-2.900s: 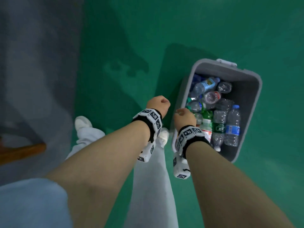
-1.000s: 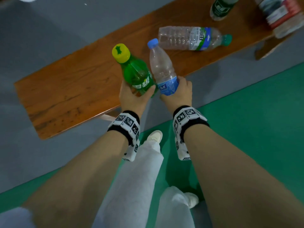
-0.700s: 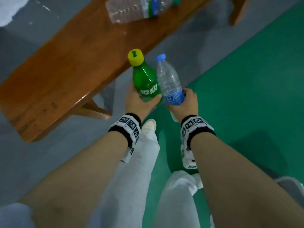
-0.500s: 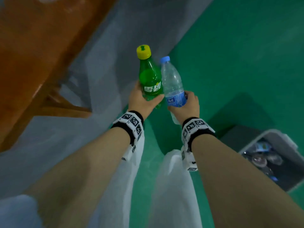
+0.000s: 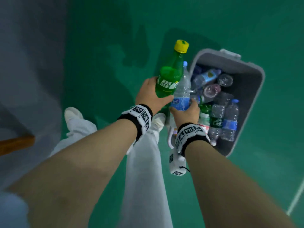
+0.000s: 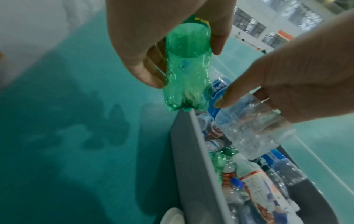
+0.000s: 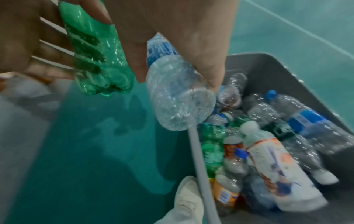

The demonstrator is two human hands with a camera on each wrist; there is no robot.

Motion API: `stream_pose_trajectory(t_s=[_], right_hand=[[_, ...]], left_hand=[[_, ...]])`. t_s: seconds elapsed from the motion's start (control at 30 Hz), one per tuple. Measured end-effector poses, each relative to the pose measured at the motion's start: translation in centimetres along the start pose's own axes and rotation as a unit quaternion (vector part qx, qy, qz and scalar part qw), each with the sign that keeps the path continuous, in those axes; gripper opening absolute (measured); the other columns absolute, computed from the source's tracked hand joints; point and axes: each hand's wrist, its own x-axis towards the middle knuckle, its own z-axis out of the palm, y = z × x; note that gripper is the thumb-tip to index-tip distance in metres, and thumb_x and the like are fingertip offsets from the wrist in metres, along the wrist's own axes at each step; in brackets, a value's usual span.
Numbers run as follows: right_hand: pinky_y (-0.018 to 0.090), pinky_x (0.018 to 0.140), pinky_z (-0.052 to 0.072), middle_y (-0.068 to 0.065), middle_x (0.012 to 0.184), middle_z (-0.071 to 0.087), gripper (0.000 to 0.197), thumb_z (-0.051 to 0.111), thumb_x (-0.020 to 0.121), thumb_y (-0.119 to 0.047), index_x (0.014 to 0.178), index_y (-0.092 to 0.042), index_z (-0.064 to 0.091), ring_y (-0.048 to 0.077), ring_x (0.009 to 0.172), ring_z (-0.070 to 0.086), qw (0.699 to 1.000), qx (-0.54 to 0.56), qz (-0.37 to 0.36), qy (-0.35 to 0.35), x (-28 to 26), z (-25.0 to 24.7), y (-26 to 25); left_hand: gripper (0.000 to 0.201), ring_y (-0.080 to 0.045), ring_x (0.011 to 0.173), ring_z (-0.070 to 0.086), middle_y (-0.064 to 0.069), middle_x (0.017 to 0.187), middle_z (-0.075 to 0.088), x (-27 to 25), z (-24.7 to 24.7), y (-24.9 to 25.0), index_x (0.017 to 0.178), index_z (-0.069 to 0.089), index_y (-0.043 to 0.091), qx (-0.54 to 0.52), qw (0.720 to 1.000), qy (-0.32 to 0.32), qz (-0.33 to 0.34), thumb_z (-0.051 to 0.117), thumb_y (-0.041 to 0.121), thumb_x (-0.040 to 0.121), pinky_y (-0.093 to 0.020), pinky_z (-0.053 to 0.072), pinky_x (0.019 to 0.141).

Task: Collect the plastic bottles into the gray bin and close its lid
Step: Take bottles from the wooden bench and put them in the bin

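Observation:
My left hand [image 5: 150, 94] grips a green bottle [image 5: 169, 74] with a yellow cap, held upright just left of the gray bin [image 5: 251, 89]. My right hand [image 5: 185, 112] grips a clear bottle [image 5: 181, 91] with a blue label and blue cap, above the bin's near left rim. In the left wrist view the green bottle [image 6: 184, 72] hangs over the bin's rim [image 6: 193, 145], with the clear bottle [image 6: 249, 128] over the inside. In the right wrist view the clear bottle [image 7: 176, 94] sits above the rim [image 7: 199, 159] and the green bottle [image 7: 97, 54] is over the floor. The bin stands open and holds several bottles.
The bin stands on a green floor [image 5: 246, 178]. My two legs in white trousers and white shoes [image 5: 158, 120] are just left of the bin. A corner of the wooden bench [image 5: 16, 143] shows at the far left, over a gray floor strip.
I have turned from the wooden bench to the bin, carrying both bottles. The bottles, lifted off the bench a second ago, are now at the bin's left rim.

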Motion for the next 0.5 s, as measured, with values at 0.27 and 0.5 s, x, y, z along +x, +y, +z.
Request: stream_pose_trajectory(t_s=[0.27, 0.5], right_hand=[[0.041, 0.104, 0.041, 0.012, 0.131, 0.053, 0.074, 0.073, 0.076, -0.034, 0.137, -0.009, 0.041, 0.028, 0.121, 0.051, 0.98, 0.09, 0.143, 0.11, 9.1, -6.8, 9.2], [0.042, 0.101, 0.044, 0.012, 0.13, 0.053, 0.071, 0.067, 0.081, -0.041, 0.137, -0.008, 0.038, 0.029, 0.115, 0.056, 0.96, 0.128, 0.213, 0.132, 17.0, -8.5, 12.2]], left_hand=[[0.06, -0.023, 0.1, 0.058, -0.004, 0.109, 0.056, 3.4, 13.3, 5.5, 0.113, 0.057, 0.02, 0.151, 0.983, -0.105, 0.024, 0.071, 0.056, 0.068, -0.034, 0.049, 0.087], [0.067, -0.025, 0.093, 0.062, -0.006, 0.109, 0.06, 8.0, 19.9, 5.2, 0.114, 0.055, 0.015, 0.212, 0.967, -0.136, -0.045, 0.069, 0.06, 0.066, -0.035, 0.054, 0.079]])
